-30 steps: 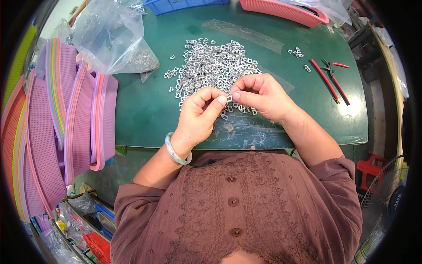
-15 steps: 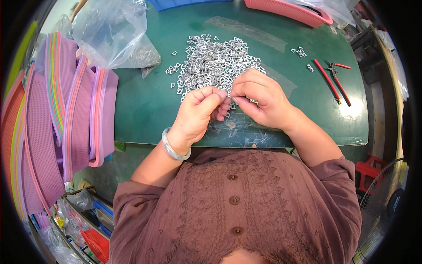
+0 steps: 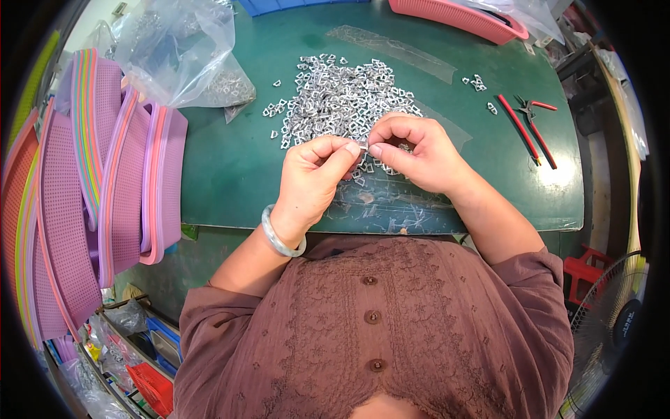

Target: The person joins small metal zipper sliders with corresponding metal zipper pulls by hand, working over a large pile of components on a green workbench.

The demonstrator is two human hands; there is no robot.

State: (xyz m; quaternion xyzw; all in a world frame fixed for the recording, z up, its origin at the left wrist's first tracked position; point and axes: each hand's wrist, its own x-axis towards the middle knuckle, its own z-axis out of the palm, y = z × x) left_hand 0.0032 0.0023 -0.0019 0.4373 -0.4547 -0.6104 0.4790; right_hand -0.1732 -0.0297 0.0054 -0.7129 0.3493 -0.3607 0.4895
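A heap of small silver metal clips [image 3: 342, 98] lies on the green table [image 3: 230, 174]. My left hand [image 3: 314, 178] and my right hand [image 3: 415, 153] meet just in front of the heap, fingertips pinched together on one small metal clip [image 3: 364, 145]. A pale bangle [image 3: 278, 234] circles my left wrist. The rest of the held clip is hidden by my fingers.
A clear plastic bag [image 3: 181, 52] with more clips lies at the back left. Red-handled pliers [image 3: 530, 126] and a few stray clips [image 3: 478, 84] lie at the right. A pink basket [image 3: 457, 17] stands at the back. Purple and pink mesh baskets [image 3: 105, 181] stack along the left edge.
Both hands have shifted slightly back toward the heap and stay pinched together on a clip; the fingers have re-gripped it.
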